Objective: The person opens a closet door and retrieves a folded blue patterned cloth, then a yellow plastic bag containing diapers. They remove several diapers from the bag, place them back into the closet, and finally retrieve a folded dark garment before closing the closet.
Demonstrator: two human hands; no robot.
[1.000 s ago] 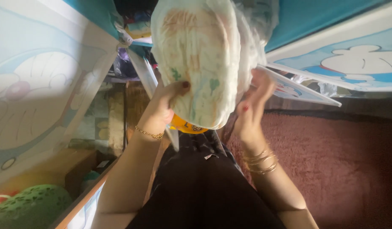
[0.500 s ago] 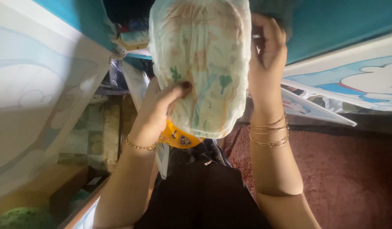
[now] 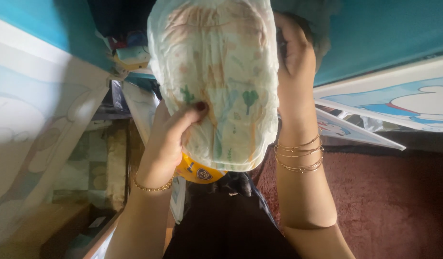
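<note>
Holding that printed diaper (image 3: 216, 81) up right in front of you, over your dark-clothed lap. Your left hand (image 3: 171, 136) pinches its lower edge, thumb on top; your right hand (image 3: 293, 57) grips the upper side. Reddish carpet (image 3: 389, 201) sits off to your right.

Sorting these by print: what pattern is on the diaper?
White diaper with small green trees and faint orange shapes, clearest in the head view.
</note>
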